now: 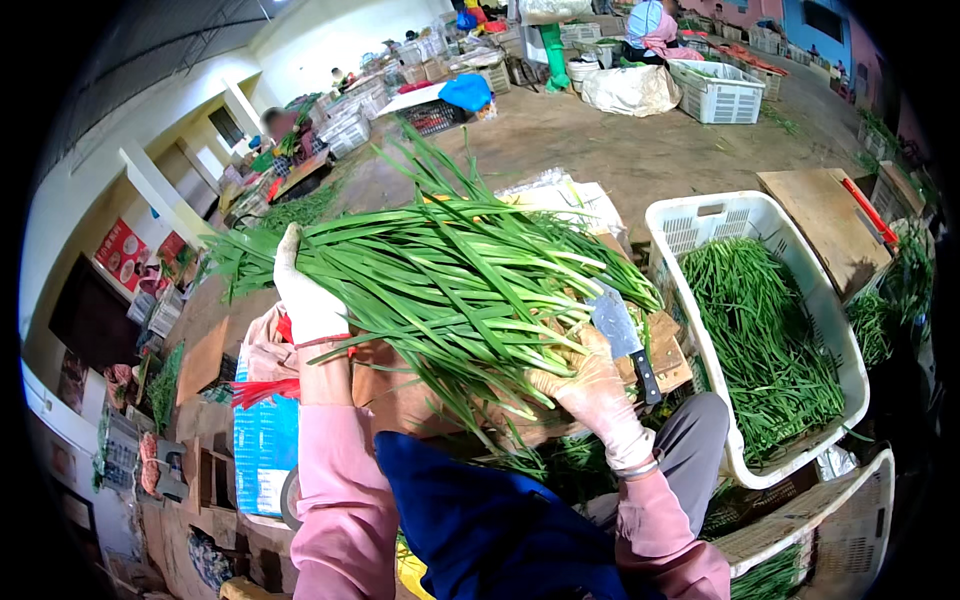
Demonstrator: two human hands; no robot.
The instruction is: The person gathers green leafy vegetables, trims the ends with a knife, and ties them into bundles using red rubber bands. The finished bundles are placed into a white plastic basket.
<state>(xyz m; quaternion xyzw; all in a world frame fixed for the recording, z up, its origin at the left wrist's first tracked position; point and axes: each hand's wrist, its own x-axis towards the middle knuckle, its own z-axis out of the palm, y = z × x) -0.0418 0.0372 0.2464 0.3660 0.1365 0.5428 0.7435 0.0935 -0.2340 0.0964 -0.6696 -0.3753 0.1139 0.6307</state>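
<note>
A large loose bunch of long green leafy stalks (450, 277), like garlic chives, lies across the low wooden work surface (397, 390) before me. My left hand (304, 289), in a white glove, rests against the leafy end at the left; its fingers are partly hidden by leaves. At the pale stem ends on the right, my right hand (592, 382), in a thin whitish glove, has its thumb and fingers around some stems. Just beyond it a cleaver (615, 319) with a black handle lies on a wooden block (664, 341), its blade tip near the stems.
A white plastic crate (855, 375) of green stalks stands at my right, with a wooden board (825, 225) beyond it and another crate (780, 525) below. A blue-and-white package (262, 450) and red ties (266, 391) are at left. Farther off, people sit among crates.
</note>
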